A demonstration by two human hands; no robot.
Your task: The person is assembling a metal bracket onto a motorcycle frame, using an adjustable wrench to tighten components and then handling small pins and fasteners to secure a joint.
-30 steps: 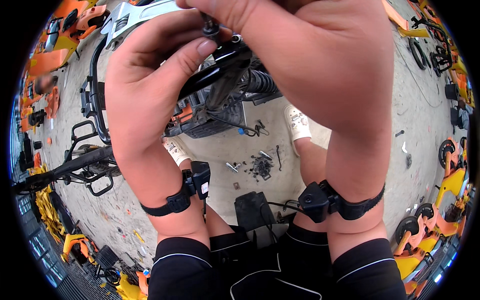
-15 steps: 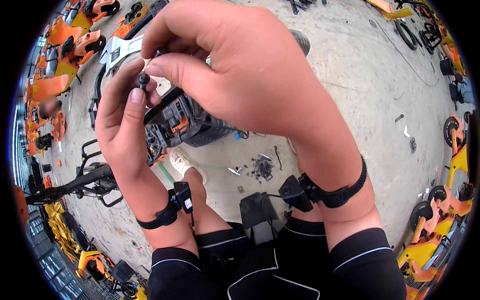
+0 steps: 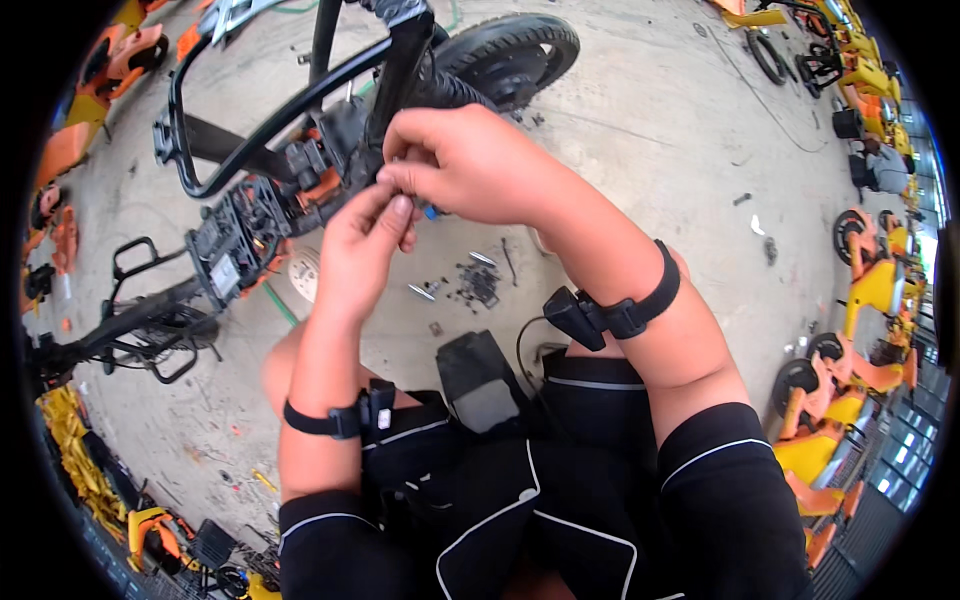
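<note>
My left hand (image 3: 360,250) is raised in front of me, its thumb and fingers pinched together. Against its fingertips, my right hand (image 3: 465,165) is closed in a pinch too. Whatever lies between the fingers is too small and too covered to make out. Just beyond the hands stands a stripped black vehicle frame (image 3: 400,70) with a bent tube loop (image 3: 255,145) and a thick-tyred wheel (image 3: 510,60). Its exposed wiring and electrical parts (image 3: 235,245) spread to the left of my left hand.
On the concrete below the hands lies a heap of small dark parts (image 3: 480,287), with silver cylindrical pieces (image 3: 422,292) beside it. Orange and yellow scooters (image 3: 865,275) line the right side, and more orange bodywork (image 3: 70,155) the left. A person (image 3: 885,165) is far right.
Both hands have come down and nearer to me, still together. My view has shifted, bringing the wheel into sight. The small dark round-headed piece earlier visible at my left fingertips is now hidden.
</note>
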